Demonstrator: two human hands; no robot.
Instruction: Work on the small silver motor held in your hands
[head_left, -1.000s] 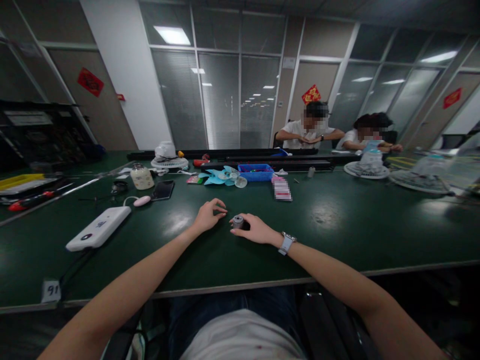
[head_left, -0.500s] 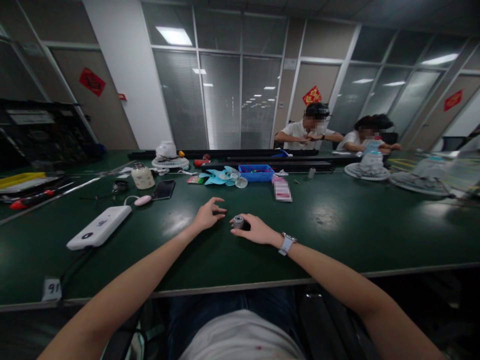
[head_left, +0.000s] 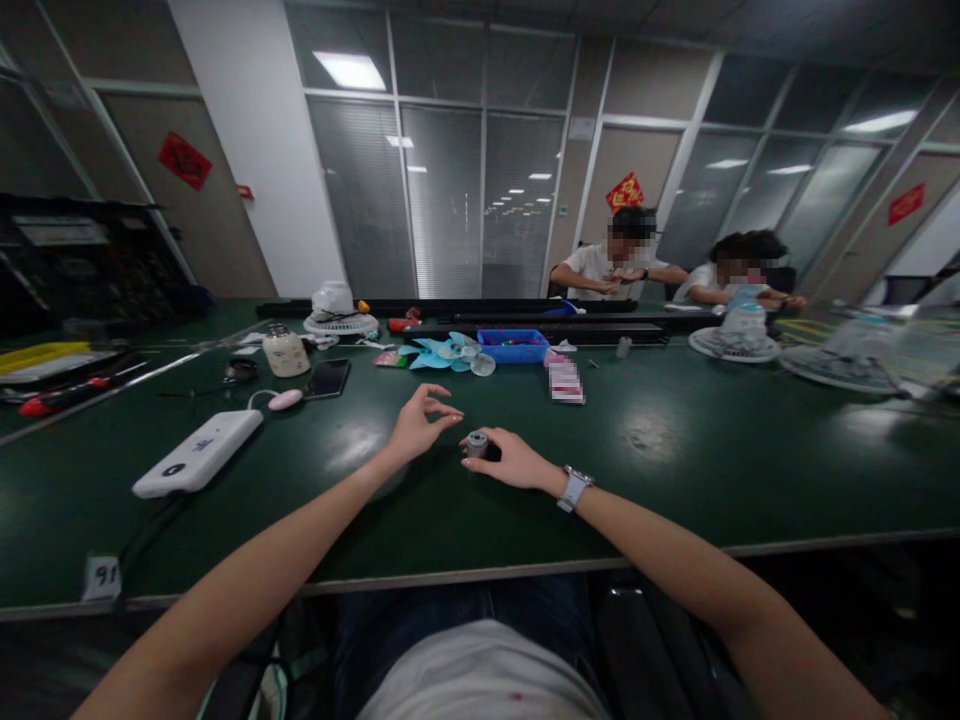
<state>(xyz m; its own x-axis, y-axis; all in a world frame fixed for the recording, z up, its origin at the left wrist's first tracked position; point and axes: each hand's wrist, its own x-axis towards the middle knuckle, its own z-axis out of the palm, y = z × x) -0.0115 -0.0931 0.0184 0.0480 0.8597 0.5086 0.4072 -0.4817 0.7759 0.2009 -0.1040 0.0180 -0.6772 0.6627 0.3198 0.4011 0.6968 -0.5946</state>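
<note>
My right hand (head_left: 517, 461) is curled around a small grey metal cylinder (head_left: 477, 443) standing upright on the green table. Its round top faces up with a dark opening or hub in the middle; its lower right side is hidden by my fingers. Just left of it and slightly higher, my left hand (head_left: 420, 420) hovers apart from the cylinder. The thumb and a finger of that hand meet at their tips in a pinch, while another finger is stretched out above. Whether something tiny is between those tips is too small to see.
Beyond my hands lie blue fan blades (head_left: 442, 352), a blue tray (head_left: 513, 346) and a pink-white packet (head_left: 565, 380). To the left are a white power strip (head_left: 201, 455), a phone (head_left: 328, 378) and a jar (head_left: 286, 354). Fan parts (head_left: 733, 343) stand right; two people sit opposite.
My left hand has shifted slightly right and its thumb and finger have closed together from a spread pose. My right hand and the cylinder stay in place.
</note>
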